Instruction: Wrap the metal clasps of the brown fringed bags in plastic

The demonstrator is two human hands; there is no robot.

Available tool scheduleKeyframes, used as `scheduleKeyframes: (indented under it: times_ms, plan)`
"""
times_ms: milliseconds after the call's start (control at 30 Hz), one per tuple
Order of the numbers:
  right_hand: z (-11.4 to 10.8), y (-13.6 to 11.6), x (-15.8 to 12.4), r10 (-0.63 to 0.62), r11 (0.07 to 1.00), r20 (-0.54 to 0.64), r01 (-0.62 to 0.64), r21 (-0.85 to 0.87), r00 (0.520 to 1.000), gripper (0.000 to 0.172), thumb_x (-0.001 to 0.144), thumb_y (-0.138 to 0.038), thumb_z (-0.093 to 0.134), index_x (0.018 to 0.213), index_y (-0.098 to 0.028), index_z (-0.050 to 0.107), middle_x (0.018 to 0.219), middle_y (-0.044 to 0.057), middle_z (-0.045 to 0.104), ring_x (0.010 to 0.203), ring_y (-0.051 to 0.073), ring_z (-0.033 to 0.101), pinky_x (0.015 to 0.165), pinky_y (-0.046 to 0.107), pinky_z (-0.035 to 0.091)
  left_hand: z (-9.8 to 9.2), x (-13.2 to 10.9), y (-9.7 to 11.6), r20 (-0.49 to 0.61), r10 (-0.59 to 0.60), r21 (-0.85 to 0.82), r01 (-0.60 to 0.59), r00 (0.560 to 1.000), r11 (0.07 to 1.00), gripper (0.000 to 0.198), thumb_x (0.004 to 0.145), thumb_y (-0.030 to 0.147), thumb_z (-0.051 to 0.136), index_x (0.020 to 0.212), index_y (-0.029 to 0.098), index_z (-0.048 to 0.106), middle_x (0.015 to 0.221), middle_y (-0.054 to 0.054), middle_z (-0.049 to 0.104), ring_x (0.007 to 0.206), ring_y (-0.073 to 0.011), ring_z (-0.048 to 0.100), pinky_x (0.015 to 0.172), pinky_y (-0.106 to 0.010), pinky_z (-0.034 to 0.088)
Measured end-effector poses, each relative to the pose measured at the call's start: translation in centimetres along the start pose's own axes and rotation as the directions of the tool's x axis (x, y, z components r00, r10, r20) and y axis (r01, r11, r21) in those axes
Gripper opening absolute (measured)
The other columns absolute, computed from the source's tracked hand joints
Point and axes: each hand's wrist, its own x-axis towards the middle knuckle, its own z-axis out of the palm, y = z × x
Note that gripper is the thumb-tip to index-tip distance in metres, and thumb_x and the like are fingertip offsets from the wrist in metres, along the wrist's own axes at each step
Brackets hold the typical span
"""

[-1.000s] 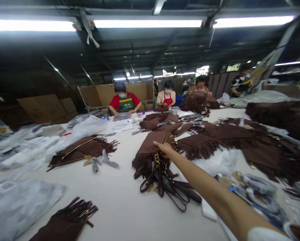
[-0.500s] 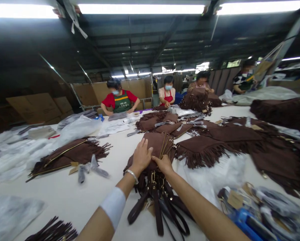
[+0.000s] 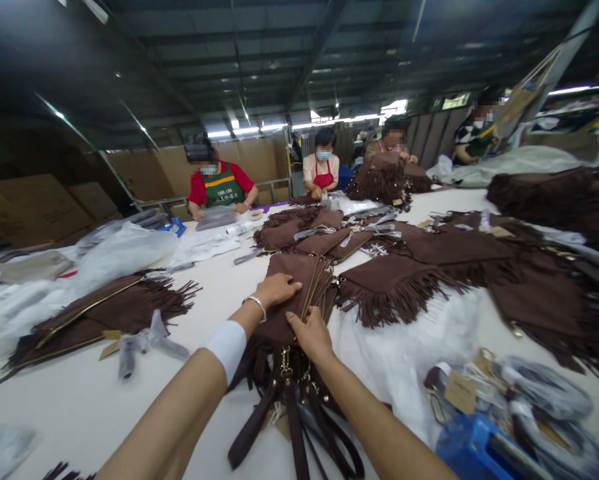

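Observation:
A stack of dark brown fringed bags (image 3: 288, 261) lies before me, gold zips fanned along its right side. My left hand (image 3: 278, 291), with a bracelet at the wrist, rests flat on the top bag, fingers stretched to the right. Just below it, my right hand (image 3: 312, 333) grips the stack near the zips, thumb on top; its other fingers are partly hidden. Dark wrist straps (image 3: 295, 427) with gold clasps hang from the stack towards me.
Another brown fringed bag (image 3: 99, 307) lies left, beside wrapped straps (image 3: 149, 343). More brown bags (image 3: 404, 283) spread to the right. Near right are a blue case (image 3: 479, 443) and coiled wrapped straps (image 3: 544, 393). Clear plastic (image 3: 129, 250) is piled left. Several co-workers stand across the table.
My view has tipped down and turned slightly right. My left hand has slid up across the top bag, its fingers now pointing right. My right hand stays near the zips.

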Motion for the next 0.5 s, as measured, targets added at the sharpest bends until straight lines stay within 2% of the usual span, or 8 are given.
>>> scheduleKeyframes:
  times_ms: [67,133,267,333,433,500]
  plan:
    - [-0.1,0.1,-0.2,-0.017,1.0,0.004,0.017,0.005,1.0,0.053,0.078,-0.056,0.054,0.113,-0.018,0.047,0.104,0.013,0.067,0.1,0.026,0.063,0.081,0.035,0.046,-0.5,1.1,0.6,-0.064,-0.013,-0.005,0.012,0.998,1.0,0.073,0.083,0.067,0.028,0.141,0.025,0.038,0.155,-0.009,0.027,0.141,-0.0362,0.021,0.111,-0.055,0.021]
    - [-0.2,0.2,-0.2,-0.016,1.0,0.006,0.016,-0.005,1.0,0.053,0.078,-0.056,0.053,0.114,-0.018,0.046,0.104,0.012,0.067,0.1,0.026,0.063,0.08,0.034,0.046,0.3,1.8,1.2,-0.086,-0.032,-0.021,0.031,0.996,0.999,0.074,0.084,0.067,0.022,0.146,0.026,0.028,0.158,-0.006,0.016,0.143,-0.0375,0.011,0.111,-0.061,0.014]
    - [-0.2,0.3,0.0,-0.003,1.0,0.017,0.004,-0.027,1.0,0.051,0.079,-0.058,0.052,0.111,-0.018,0.048,0.105,0.013,0.067,0.099,0.027,0.063,0.079,0.035,0.046,3.6,2.2,1.3,-0.008,-0.053,-0.059,0.052,0.999,0.997,0.074,0.085,0.067,0.015,0.147,0.029,0.024,0.158,-0.002,0.016,0.143,-0.0381,0.012,0.11,-0.065,0.012]
    - [-0.1,0.3,0.1,-0.001,0.999,0.009,0.002,-0.036,1.0,0.052,0.079,-0.059,0.052,0.111,-0.018,0.048,0.105,0.013,0.067,0.1,0.029,0.063,0.081,0.037,0.046,4.5,2.3,1.1,0.014,-0.054,-0.074,0.055,0.998,0.996,0.076,0.084,0.068,0.013,0.148,0.029,0.02,0.159,-0.002,0.013,0.143,-0.0381,0.009,0.11,-0.066,0.009]
    - [0.2,0.3,0.4,0.009,1.0,-0.015,-0.009,0.005,1.0,0.054,0.076,-0.06,0.058,0.11,-0.019,0.049,0.105,0.013,0.066,0.102,0.029,0.061,0.083,0.038,0.046,4.2,2.4,0.6,0.044,-0.042,-0.098,0.046,0.998,0.994,0.077,0.084,0.069,0.012,0.149,0.028,0.018,0.159,-0.002,0.01,0.143,-0.0383,0.007,0.109,-0.066,0.008]
    - [0.0,0.4,0.7,0.033,0.988,0.036,-0.038,0.149,0.999,0.054,0.073,-0.059,0.063,0.108,-0.02,0.05,0.103,0.011,0.066,0.097,0.027,0.062,0.079,0.036,0.048,3.3,2.0,0.2,0.07,-0.017,-0.111,0.025,0.997,0.994,0.076,0.084,0.068,0.017,0.148,0.028,0.021,0.158,-0.003,0.013,0.143,-0.0374,0.01,0.11,-0.064,0.012]
